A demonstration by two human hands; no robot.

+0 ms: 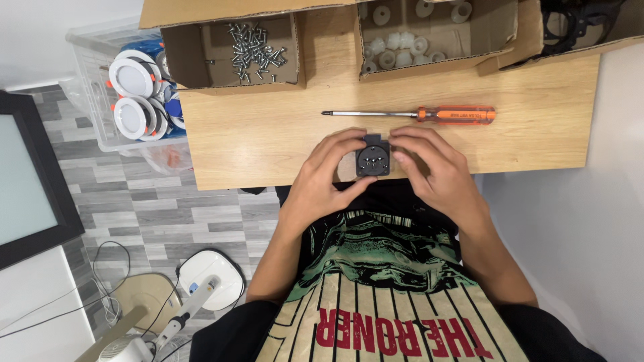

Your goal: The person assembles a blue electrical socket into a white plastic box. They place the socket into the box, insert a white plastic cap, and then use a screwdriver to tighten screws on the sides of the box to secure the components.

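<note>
**A:** Head view first, biggest thing down: what's there?

**B:** A wooden table [268, 134] fills the middle. Along its far edge sit three open cardboard boxes: one with loose screws [253, 52], one with white plastic rings [396, 50], one with black parts [577, 23]. They stand open towards the person, likely so each sort is easy to reach.

**A:** And off the table?

**B:** A clear plastic bin [100, 94] on the floor to the left holds round white lamp fittings [131, 77].

**A:** Tools?

**B:** An orange-handled screwdriver [429, 114] lies flat just beyond the hands, untouched and close by.

**A:** The hands?

**B:** Both curl round a small black square part [373, 159] at the near table edge. The left hand [329, 177] grips its left side, fingers bent over the top. The right hand [433, 171] closes on the right side, thumb on the face. Gripped from both sides, the part seems steadied with its round face up, where small fittings show.
</note>
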